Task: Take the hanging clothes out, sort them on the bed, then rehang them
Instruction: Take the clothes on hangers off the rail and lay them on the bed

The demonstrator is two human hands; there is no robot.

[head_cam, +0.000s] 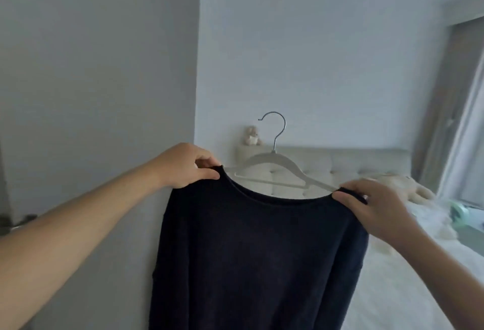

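Observation:
A dark navy knit sweater [256, 256] hangs in front of me, held up by its two shoulders. My left hand [183, 166] pinches the left shoulder at the neckline. My right hand [374, 209] pinches the right shoulder. A white hanger [277, 163] with a metal hook sits in the neck opening, tilted down to the right, its right arm running under the fabric at my right hand. The sweater's lower part runs out of the frame.
A bed [408, 277] with white bedding lies at the right, with a tufted headboard [348, 162] behind. A plush toy [398, 185] lies on the bed and a small teddy [252, 135] sits on the headboard. A wall corner [196, 94] stands left; a window [468, 146] is right.

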